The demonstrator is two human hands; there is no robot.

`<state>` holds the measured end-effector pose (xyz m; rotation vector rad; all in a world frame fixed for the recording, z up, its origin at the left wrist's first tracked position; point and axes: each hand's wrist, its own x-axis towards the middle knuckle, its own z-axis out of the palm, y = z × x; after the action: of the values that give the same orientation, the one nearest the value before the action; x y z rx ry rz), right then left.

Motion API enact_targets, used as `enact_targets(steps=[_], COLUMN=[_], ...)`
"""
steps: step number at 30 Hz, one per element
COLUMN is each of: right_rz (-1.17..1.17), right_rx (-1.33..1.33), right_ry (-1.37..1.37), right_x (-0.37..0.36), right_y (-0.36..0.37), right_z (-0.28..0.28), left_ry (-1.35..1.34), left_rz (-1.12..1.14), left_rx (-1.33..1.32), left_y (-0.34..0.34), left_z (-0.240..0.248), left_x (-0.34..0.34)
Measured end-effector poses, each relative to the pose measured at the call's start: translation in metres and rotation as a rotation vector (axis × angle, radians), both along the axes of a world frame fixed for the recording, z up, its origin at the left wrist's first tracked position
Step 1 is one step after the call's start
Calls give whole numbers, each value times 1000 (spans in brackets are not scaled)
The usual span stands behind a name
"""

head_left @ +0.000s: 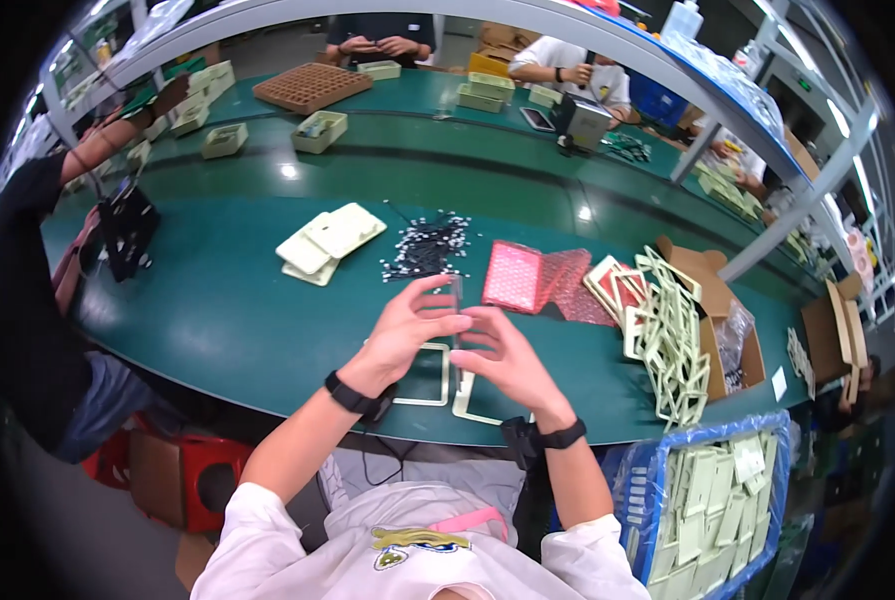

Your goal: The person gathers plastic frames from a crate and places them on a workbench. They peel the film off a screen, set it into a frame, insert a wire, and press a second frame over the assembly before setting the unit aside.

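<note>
In front of me, over the near edge of the table, my left hand (407,325) and my right hand (505,355) hold a thin dark flat piece (457,295) between their fingers. It is seen nearly edge-on, so its kind cannot be told. Below the hands lie two cream rectangular frames: the left frame (445,375) is partly behind my left hand, the right frame (460,398) partly behind my right. Just beyond my fingers is a heap of short black cables with white ends (429,245).
Cream plastic covers (332,238) are stacked left of the cables. Pink bubble wrap (514,275) and a tangled pile of cream frames (667,340) lie rightward, beside a cardboard box (732,345). A blue crate (657,500) of cream parts stands lower right. Other people work around the table.
</note>
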<state>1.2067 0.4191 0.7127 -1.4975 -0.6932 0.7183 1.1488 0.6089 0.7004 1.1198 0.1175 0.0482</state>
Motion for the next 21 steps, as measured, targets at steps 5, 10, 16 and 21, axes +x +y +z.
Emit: enact_targets(steps=[5,10,16,21], right_rz=[-9,55,129,68], right_rx=[56,-19,-111,-296], right_ry=[76,152,93,-304], right_x=[0,-1,-6,5], right_y=[5,5,-11,-64], right_z=[-19,-28,-20,2], left_ry=[64,54,16,-24], left_rz=[62,97,155,41], left_rx=[-40,-94,-175,-248], left_y=[14,22,41,61], left_z=[-12,-15,-12,10], left_x=[-3,1,7,-2])
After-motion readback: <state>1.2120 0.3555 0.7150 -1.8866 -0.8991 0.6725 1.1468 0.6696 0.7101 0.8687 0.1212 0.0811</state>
